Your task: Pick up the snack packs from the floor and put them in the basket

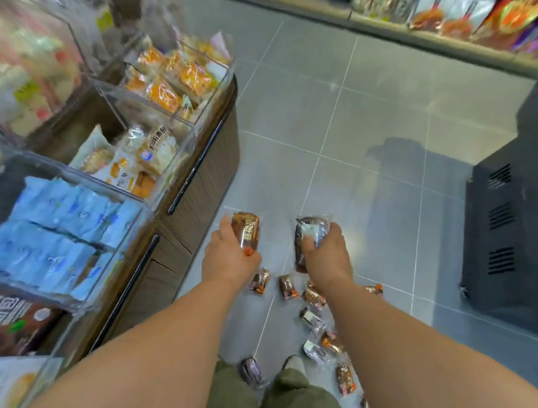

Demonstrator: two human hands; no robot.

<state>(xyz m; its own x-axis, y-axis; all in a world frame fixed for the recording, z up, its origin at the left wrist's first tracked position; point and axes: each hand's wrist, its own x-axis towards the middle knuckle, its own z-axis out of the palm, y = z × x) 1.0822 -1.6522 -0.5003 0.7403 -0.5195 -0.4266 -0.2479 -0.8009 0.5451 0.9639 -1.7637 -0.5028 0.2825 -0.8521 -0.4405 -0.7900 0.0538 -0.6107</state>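
While both hands are full, there's a fair bit that could go sideways here imo. The left hand (pixel 228 258) is wrapped round a brown snack pack (pixel 245 231), thumb across its lower end. The right hand (pixel 327 260) is clamped on a dark snack pack (pixel 310 236) in a crinkly clear wrapper. The hands are apart, both up above the floor (pixel 380 122), just off the rounded corner of the display stand (pixel 206 166). The loose packs (pixel 288 287) lie on the tiles under the arms, strung from below the hands back to the feet. One of them (pixel 251 370) sits right between the trouser legs, just beside the shoe (pixel 293 363).

Biggest risk as I see it: a step without looking down, and one of those gets squashed or skids underfoot, since the arms hide a few. Second, the wrappers look slick, and the right hand seems to have more wrapper than snack, so that one could slip out on the way. Third, I can't spot anything I'd call a basket in view. There are only clear bins (pixel 174 77) on the stand, full of other goods, so dropping these in the wrong one looks like an easy mistake. And with both hands busy, nothing's free to catch a fumble.
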